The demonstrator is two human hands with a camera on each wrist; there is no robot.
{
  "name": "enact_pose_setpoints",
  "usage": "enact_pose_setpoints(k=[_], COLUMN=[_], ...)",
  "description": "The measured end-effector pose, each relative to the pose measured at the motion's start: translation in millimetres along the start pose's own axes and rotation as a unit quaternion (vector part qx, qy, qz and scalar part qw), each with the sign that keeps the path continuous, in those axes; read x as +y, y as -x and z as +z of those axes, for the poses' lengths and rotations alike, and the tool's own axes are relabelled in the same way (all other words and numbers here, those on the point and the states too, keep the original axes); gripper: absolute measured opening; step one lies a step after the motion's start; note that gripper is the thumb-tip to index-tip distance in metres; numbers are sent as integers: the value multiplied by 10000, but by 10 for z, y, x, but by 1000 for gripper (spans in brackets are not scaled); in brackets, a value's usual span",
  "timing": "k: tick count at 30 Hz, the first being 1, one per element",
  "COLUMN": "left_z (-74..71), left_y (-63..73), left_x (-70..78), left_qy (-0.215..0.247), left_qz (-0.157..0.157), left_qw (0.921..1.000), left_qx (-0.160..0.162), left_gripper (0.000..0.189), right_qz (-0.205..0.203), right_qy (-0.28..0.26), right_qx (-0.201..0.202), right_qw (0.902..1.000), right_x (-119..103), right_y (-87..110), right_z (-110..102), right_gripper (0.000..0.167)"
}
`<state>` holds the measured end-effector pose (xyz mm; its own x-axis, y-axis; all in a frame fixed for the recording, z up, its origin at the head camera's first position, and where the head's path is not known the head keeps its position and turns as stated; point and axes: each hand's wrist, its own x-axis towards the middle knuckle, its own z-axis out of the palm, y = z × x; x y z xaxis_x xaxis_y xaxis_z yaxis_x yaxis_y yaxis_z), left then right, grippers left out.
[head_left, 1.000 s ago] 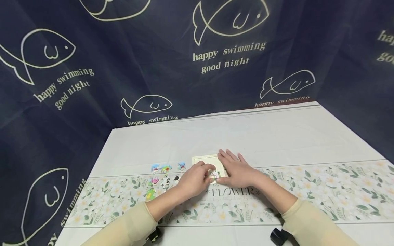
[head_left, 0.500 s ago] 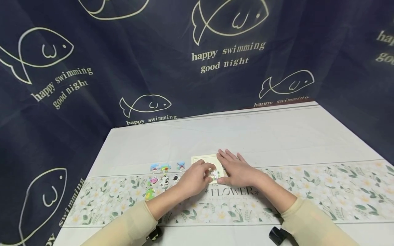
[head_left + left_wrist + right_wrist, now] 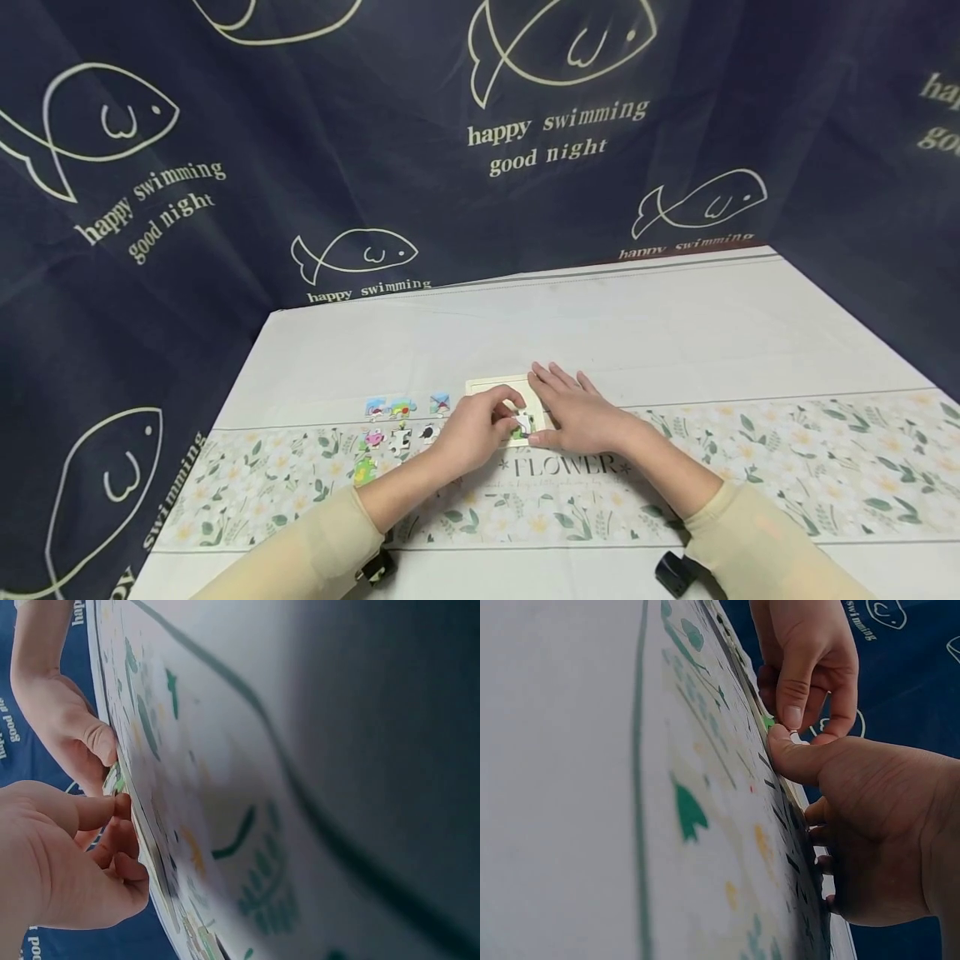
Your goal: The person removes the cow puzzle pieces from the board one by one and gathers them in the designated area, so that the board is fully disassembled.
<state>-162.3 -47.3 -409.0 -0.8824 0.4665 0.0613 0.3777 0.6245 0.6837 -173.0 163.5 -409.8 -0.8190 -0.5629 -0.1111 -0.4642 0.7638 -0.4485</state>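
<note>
A pale wooden puzzle tray (image 3: 483,385) lies near the middle of the table, partly covered by both hands. In its front right part is a jigsaw piece (image 3: 523,422) with white and green printing. My left hand (image 3: 474,429) reaches over the tray from the left, thumb and curled index finger pinching this piece. My right hand (image 3: 581,417) rests along the tray's right side with its fingers stretched out. The right thumb (image 3: 791,754) touches the tray's front edge, close beside the piece and the left thumb (image 3: 791,705).
Several loose jigsaw pieces lie left of the tray, among them a black-and-white one (image 3: 400,442), a pink one (image 3: 374,438) and a green one (image 3: 365,472). A floral band (image 3: 787,467) crosses the white table (image 3: 675,333). A dark fish-print curtain (image 3: 420,167) stands behind.
My left thumb and fingers have shifted slightly over the piece, and more of its green and white printing shows. The right hand stays in place on the tray.
</note>
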Motion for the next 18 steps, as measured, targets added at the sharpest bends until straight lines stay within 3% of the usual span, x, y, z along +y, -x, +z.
enact_pose_setpoints(k=[10,18], left_z=[-161,-373], left_y=[137,346], left_x=[-163,-335], left_qy=[459,527], left_qz=[-514,-672], left_qw=[9975,9956], left_qx=[138,378], left_gripper=[17,17], right_qz=[50,65], right_qy=[7,-38], right_qx=[4,-19], right_qw=[10000,10000], right_x=[-34,-36], right_y=[-41,-42], right_z=[23,13], right_gripper=[91,90])
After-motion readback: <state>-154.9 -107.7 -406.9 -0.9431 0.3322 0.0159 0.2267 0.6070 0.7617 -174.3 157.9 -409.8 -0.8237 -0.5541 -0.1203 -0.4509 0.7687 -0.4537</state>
